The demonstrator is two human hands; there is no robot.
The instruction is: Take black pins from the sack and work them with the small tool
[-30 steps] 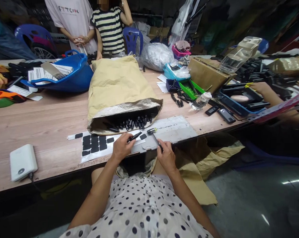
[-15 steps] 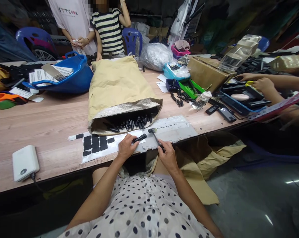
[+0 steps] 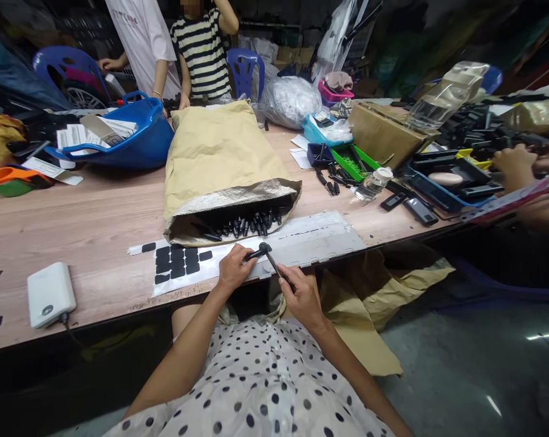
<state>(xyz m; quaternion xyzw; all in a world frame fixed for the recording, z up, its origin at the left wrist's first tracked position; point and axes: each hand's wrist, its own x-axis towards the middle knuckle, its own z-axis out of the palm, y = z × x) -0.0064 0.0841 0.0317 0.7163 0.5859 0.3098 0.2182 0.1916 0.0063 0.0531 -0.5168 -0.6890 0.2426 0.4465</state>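
My left hand [image 3: 234, 267] is closed around a short black tube-like piece [image 3: 255, 254], held low over the grey board [image 3: 315, 240] at the table edge. My right hand [image 3: 303, 293] grips the handle of a small hammer [image 3: 273, 263]. The hammer's dark head is at the right end of the black piece and appears to touch it. Just beyond my hands, a large tan paper sack [image 3: 220, 145] lies with its mouth towards me, showing several similar black pieces [image 3: 256, 223] inside. A white sheet with black stickers [image 3: 177, 262] lies left of my left hand.
A white power bank [image 3: 51, 295] with a cable lies at the left. Behind it stands a blue tub [image 3: 142, 142] of white boxes. Right of the sack are a green tray [image 3: 353, 161], a clear bottle [image 3: 373, 184] and a cardboard box [image 3: 381, 133]. Another person's hand [image 3: 515, 167] is at the far right.
The hammer head has moved left onto the end of the black piece; my right hand has shifted slightly with it. Across the table, the person in the pale shirt has moved their arms apart.
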